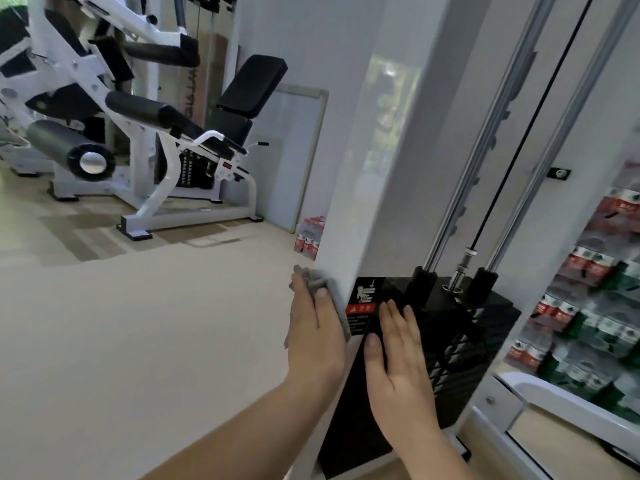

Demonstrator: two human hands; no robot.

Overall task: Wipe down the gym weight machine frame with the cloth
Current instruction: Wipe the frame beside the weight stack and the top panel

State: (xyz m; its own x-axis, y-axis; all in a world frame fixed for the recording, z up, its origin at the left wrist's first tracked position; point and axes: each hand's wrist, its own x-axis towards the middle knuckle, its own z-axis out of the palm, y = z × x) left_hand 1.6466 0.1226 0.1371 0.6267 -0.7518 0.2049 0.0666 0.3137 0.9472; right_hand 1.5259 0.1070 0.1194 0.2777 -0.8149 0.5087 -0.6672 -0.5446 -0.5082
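- Where the two bare forearms come up from the lower edge, the left hand (pixel 313 327) lies flat with its fingers straight, pressing a grey cloth (pixel 313 280) against the left face of the white frame upright (pixel 363 168); its thumb rests along the upright's front corner.
- The cloth is caught between the palm and the painted metal, bunched just above the fingertips, with a strip showing beside the thumb.
- Just to the right, the right hand (pixel 398 351) is spread open, fingers straight and slightly apart, laid on the black panel (pixel 349 427) beside a red and white warning label (pixel 363 299). It holds nothing.
- Behind that panel sits the black weight stack (pixel 460 341), with two chrome guide rods (pixel 483 147) and a dark cable (pixel 530 126) rising from its top.
- Further right, shrink-wrapped packs of bottled water (pixel 588 268) are piled against the wall, and another pack (pixel 309 233) stands on the floor behind the upright.
- Far to the left, across the pale floor, stands a white leg machine (pixel 166 161) with black pads.
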